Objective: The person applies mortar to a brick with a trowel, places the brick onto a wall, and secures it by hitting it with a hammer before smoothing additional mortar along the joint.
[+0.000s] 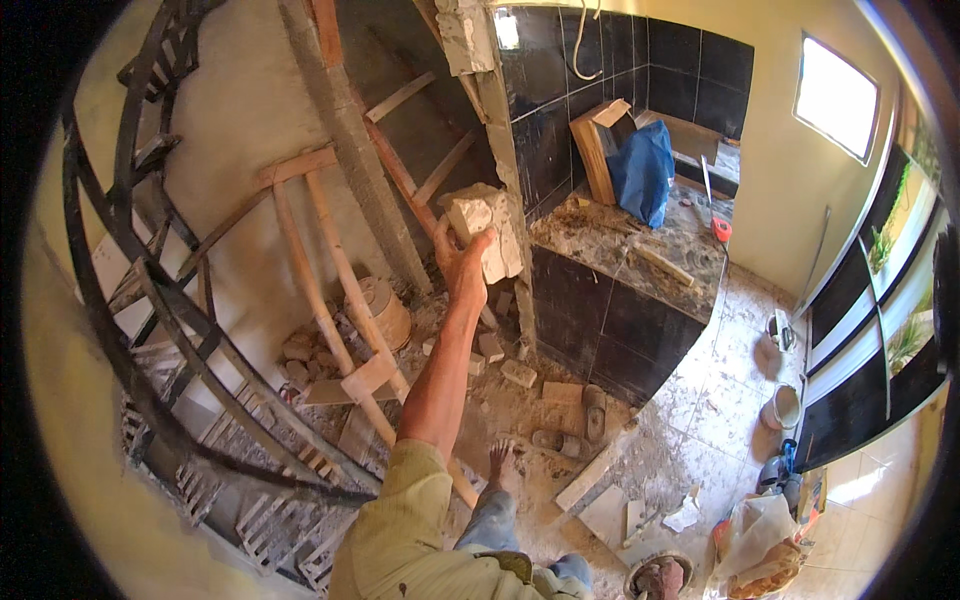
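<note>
My left arm stretches forward, and my left hand (461,264) is closed round the edge of a broken masonry chunk (488,222) with pale plaster on its face. The chunk is up against the rough, broken end of the wall (503,135); whether it is loose or still joined to the wall, I cannot tell. My thumb lies on its near face, and the other fingers are partly hidden behind it. My right hand is out of the picture.
A wooden ladder-like frame (330,250) and curved dark metal stair rails (190,340) stand left. Rubble (518,374) and sandals (594,412) lie on the floor. Right, a black-tiled counter (570,300) bears a blue bag (643,172); buckets (781,408) stand beyond it.
</note>
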Tool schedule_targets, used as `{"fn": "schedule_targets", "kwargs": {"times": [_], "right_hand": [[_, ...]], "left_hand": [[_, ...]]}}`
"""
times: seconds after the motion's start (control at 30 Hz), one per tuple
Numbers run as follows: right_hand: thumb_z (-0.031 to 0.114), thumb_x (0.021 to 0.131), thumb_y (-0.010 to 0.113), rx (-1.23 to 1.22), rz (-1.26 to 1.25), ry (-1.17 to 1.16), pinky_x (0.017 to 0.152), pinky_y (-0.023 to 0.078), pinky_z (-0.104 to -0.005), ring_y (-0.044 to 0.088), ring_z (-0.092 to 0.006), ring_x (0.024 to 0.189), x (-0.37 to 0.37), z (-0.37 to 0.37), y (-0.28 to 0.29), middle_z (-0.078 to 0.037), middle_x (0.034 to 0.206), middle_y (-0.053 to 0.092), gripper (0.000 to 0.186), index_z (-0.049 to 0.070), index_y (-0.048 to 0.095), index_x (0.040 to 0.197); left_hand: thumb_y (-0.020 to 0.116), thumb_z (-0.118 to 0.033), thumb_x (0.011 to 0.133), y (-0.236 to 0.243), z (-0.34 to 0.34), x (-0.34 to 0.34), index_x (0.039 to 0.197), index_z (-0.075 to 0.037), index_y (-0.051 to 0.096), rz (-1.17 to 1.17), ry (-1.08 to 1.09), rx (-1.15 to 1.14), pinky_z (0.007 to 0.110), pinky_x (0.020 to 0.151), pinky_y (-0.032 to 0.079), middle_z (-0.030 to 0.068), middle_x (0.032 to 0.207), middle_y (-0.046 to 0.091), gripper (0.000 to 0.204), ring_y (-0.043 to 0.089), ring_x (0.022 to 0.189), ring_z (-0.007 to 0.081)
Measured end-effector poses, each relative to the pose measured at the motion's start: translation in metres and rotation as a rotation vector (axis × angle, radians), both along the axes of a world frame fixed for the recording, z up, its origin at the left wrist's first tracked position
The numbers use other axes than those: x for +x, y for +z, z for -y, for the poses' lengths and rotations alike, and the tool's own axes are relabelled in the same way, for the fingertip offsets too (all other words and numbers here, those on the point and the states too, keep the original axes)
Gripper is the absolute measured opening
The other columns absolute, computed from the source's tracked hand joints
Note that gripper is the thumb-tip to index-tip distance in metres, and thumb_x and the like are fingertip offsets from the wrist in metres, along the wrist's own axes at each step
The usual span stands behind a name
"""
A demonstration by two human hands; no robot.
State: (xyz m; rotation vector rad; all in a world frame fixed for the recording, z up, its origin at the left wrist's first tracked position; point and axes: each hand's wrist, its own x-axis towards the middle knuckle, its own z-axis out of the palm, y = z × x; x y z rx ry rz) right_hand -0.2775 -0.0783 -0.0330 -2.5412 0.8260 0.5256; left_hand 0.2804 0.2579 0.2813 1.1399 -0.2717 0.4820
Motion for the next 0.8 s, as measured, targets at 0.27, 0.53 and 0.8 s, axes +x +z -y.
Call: {"fn": "schedule_targets", "kwargs": {"times": [0.27,0.53,0.8], "right_hand": [[0.031,0.086,0.061,-0.005,0.027,-0.048,0.082,0.049,-0.0486,0.062,-0.0397,0.094,0.168,-0.053,0.052,-0.023,0.097,0.065,0.035,0.002,0.063,0.106],[0.037,0.078,0.067,0.023,0.106,-0.197,0.072,0.053,-0.0470,0.066,-0.0385,0.081,0.299,-0.090,0.026,-0.023,0.082,0.066,0.035,0.008,0.069,0.097],[0.026,0.077,0.069,0.058,0.038,-0.188,0.076,0.052,-0.0473,0.065,-0.0417,0.085,0.360,-0.097,0.046,-0.027,0.086,0.066,0.033,-0.001,0.067,0.094]], "left_hand": [[0.073,-0.011,0.075,0.048,-0.002,0.177,0.138,-0.005,0.031,0.003,0.007,-0.046,0.044,0.103,0.040,0.0160,0.127,0.041,0.077,0.045,0.118,0.0274],[0.070,-0.009,0.077,0.085,0.003,0.325,0.136,0.001,0.032,0.098,-0.011,0.036,0.041,0.100,0.041,0.0176,0.129,0.040,0.071,0.045,0.117,0.0267],[0.072,-0.012,0.076,0.081,0.006,0.367,0.140,0.002,0.025,0.056,-0.005,0.051,0.044,0.104,0.039,0.0210,0.134,0.036,0.080,0.041,0.122,0.0289]]}}
